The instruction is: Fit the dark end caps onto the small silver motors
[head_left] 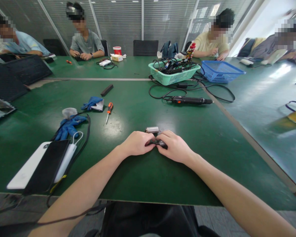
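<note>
My left hand (pixel 138 143) and my right hand (pixel 174 146) meet low over the green table, fingers closed around a small dark part (pixel 161 144). Its shape is mostly covered by my fingers, so I cannot tell its exact kind. Just beyond my fingertips lies a silver metal cylinder (pixel 152 129) on its side, with something dark under it. An orange-handled screwdriver (pixel 109 110) rests farther off to the left, apart from both hands.
Left are blue gloves (pixel 68 127), a black phone (pixel 48 164), a white power bank (pixel 65 161) and cables. Ahead, a black electric screwdriver (pixel 192 100) lies before a green basket (pixel 174 78) of tools and a blue basket (pixel 220 74). Several people sit across the table.
</note>
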{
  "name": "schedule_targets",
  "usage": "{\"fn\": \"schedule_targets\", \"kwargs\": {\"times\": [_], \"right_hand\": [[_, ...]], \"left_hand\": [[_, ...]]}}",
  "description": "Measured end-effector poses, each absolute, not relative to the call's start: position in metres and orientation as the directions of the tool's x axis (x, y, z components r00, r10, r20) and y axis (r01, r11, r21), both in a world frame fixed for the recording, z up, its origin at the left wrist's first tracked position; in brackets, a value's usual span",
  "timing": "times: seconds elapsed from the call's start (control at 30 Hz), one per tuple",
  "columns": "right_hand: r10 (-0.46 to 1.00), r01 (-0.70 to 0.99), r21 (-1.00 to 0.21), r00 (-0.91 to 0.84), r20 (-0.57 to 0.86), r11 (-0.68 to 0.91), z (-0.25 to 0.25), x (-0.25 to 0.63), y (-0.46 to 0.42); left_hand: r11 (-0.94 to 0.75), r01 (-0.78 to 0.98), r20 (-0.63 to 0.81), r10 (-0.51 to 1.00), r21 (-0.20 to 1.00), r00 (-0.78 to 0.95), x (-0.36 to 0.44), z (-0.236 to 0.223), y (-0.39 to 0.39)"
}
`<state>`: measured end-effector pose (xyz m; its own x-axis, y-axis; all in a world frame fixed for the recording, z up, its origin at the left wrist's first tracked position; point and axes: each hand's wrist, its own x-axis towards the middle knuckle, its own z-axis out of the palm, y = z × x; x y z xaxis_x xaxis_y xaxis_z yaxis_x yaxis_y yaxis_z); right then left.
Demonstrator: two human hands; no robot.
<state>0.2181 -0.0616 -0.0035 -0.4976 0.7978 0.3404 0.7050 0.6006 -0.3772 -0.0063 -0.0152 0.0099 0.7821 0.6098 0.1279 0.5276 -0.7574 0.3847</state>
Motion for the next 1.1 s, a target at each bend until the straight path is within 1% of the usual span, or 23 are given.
{"fn": "schedule_targets", "kwargs": {"times": [0.17,0.4,0.9,1.1], "right_hand": [[0.805,0.724,-0.360,-0.482,0.345,0.588,-0.0053,0.2166,-0.0619],[0.786,0.699,-0.369,-0.487,0.381,0.612,-0.0045,0.2174,-0.0601],[0.783,0.714,-0.338,-0.496,0.374,0.613,-0.0052,0.2139,-0.0609],[0.777,0.713,-0.329,-0.501,0.381,0.620,-0.0080,0.2135,-0.0600]], "left_hand": [[-0.758,0.539,0.132,0.616,0.367,0.776,-0.0056,0.0081,-0.0151],[-0.763,0.540,0.136,0.614,0.354,0.778,-0.0056,0.0068,-0.0146],[-0.768,0.533,0.157,0.611,0.356,0.776,-0.0050,0.0064,-0.0156],[-0.782,0.533,0.164,0.601,0.322,0.782,-0.0053,0.0040,-0.0150]]}}
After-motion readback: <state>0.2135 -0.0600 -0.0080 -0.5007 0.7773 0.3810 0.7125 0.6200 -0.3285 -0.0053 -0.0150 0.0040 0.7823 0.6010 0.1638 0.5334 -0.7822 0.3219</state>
